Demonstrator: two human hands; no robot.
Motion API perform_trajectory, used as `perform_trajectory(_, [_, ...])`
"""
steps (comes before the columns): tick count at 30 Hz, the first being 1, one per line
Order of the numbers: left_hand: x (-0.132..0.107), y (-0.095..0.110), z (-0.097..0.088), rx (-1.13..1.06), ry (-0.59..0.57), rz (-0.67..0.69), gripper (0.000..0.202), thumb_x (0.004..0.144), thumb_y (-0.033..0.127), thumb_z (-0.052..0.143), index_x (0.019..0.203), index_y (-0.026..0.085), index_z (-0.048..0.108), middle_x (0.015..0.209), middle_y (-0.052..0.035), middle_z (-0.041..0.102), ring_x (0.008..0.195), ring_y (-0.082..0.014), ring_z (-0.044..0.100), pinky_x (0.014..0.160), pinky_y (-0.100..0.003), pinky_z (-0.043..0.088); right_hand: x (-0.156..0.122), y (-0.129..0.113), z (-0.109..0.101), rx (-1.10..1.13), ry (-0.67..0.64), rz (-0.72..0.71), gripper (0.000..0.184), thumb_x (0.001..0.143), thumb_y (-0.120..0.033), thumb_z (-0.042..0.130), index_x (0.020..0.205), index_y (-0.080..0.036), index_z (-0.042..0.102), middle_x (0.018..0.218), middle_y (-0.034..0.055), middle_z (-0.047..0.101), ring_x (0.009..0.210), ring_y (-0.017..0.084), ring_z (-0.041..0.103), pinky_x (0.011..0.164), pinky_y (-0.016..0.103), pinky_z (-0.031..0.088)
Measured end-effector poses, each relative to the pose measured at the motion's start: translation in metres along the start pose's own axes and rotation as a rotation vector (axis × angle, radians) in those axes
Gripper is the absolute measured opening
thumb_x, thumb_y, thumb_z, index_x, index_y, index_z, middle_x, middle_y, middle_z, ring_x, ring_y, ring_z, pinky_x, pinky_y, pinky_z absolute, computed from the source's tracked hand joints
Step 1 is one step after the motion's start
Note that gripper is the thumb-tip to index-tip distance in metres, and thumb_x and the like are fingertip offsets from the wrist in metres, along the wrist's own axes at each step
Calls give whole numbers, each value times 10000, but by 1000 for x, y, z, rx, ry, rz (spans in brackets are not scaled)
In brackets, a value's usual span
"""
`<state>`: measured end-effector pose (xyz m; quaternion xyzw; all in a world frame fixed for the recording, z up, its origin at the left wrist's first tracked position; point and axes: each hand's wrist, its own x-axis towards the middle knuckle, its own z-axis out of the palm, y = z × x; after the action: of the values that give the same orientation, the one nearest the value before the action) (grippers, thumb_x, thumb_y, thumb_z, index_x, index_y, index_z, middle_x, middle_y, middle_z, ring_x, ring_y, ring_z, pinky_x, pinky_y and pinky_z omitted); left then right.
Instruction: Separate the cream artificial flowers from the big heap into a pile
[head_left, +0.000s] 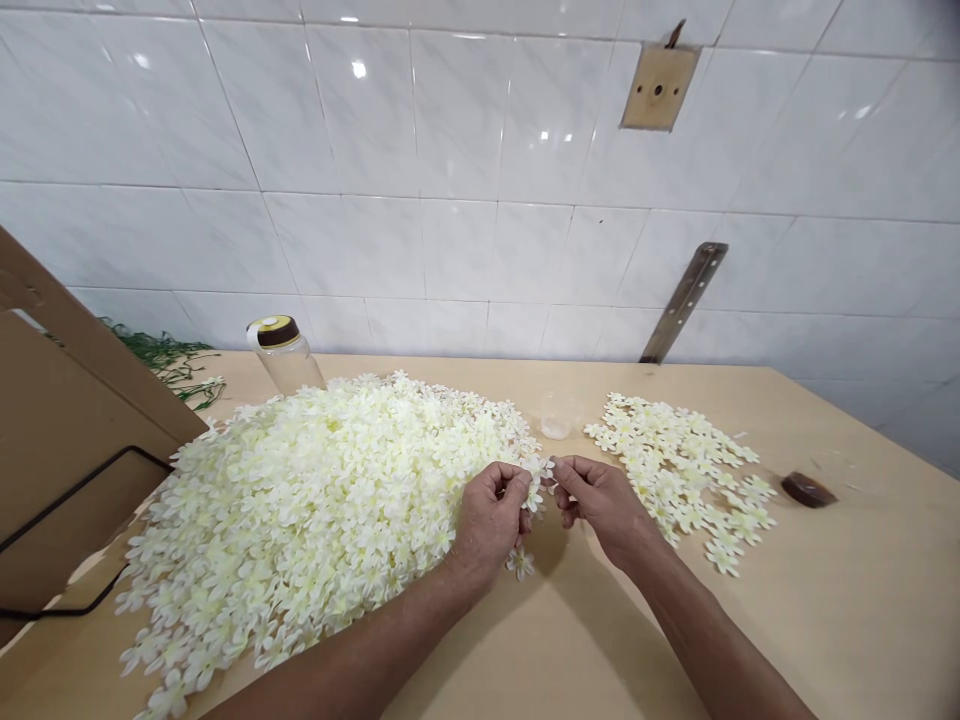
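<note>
My left hand (491,515) is closed in a pinch on white artificial flowers (534,485), held just above the table at the right edge of a large heap of pale flowers (322,490). From the other side, my right hand (600,500) pinches the edge of the same flowers with thumb and forefinger. Whether they are a stack or a few loose ones is hard to make out. One loose flower (520,563) lies under my left hand. Beyond my right hand spreads a smaller, flatter pile of the same flowers (675,455).
Behind the heap stands a clear bottle (289,365) with a dark and yellow lid. A small clear plastic item (559,415) sits between the piles. A dark brown object (808,490) lies far right. Cardboard (82,440) and green stems (165,360) are on the left, a tiled wall behind.
</note>
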<state>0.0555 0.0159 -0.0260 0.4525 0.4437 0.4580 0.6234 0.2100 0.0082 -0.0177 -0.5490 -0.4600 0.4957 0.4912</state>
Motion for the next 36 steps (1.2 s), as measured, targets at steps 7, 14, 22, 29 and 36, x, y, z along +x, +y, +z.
perform_trajectory(7, [-1, 2, 0, -24, 75, 30, 305, 788, 478, 672, 787, 191, 569, 519, 60, 496, 399, -80, 473, 357, -156, 325, 4, 3, -4, -213, 177, -35, 368, 798, -542, 684, 707, -190, 628, 504, -37, 518, 393, 118, 474, 406, 255, 404])
perform_trajectory(14, [-11, 8, 4, 6, 7, 71, 243, 824, 419, 641, 805, 184, 585, 535, 58, 495, 393, -65, 455, 398, -166, 367, 0, 1, 1, -506, 283, -120, 244, 777, -449, 677, 708, -215, 694, 589, 22, 646, 480, 170, 536, 436, 272, 397])
perform_trajectory(22, [-6, 5, 3, 25, 23, 33, 224, 826, 395, 632, 799, 177, 591, 503, 55, 499, 369, -63, 421, 383, -167, 340, -4, -2, 5, -181, 74, -1, 360, 792, -533, 685, 712, -181, 689, 476, -34, 501, 414, 116, 442, 427, 256, 378])
perform_trajectory(29, [0, 2, 0, 27, 75, 39, 234, 826, 407, 625, 792, 181, 571, 528, 58, 499, 383, -70, 446, 367, -165, 331, -5, -11, 4, 137, -52, 121, 459, 665, -582, 811, 675, -140, 685, 559, 6, 577, 442, 76, 405, 415, 222, 349])
perform_trajectory(36, [-1, 7, 1, -20, 96, 51, 242, 812, 412, 634, 784, 181, 569, 537, 64, 487, 392, -67, 449, 358, -157, 331, -4, -6, 1, 20, 36, 38, 445, 694, -603, 768, 719, -166, 686, 547, -2, 568, 442, 100, 423, 427, 239, 365])
